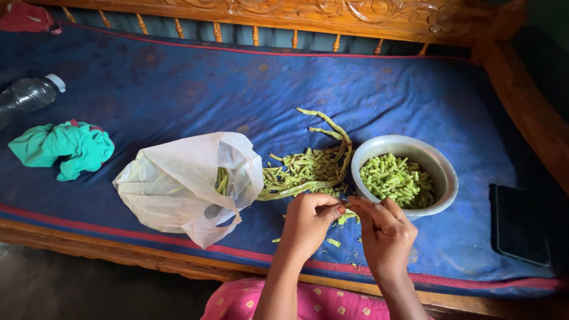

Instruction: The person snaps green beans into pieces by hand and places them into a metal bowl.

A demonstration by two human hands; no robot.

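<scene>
A clear plastic bottle with a white cap lies at the far left of a blue mattress set in a carved wooden bed frame, with a crumpled green cloth just near of it. Right of the cloth, a white plastic bag slumps on its side, its mouth facing right with a few long green beans showing inside. A loose heap of long beans spreads from the bag's mouth to a metal bowl, touching its left rim; the bowl holds short cut bean pieces. At the near edge, just in front of the heap and the bowl, 2 hands meet. The left hand is curled almost closed, thumb and fingertips pinching 1 end of a short bean piece. The right hand is likewise nearly closed, its thumb and forefinger gripping the other end of the same piece, so the 2 hands touch at the fingertips. A few cut bits lie scattered on the mattress below the hands. At the far right a dark flat phone rests on the mattress, well apart from the bowl. Pink dotted fabric shows at the bottom edge.
</scene>
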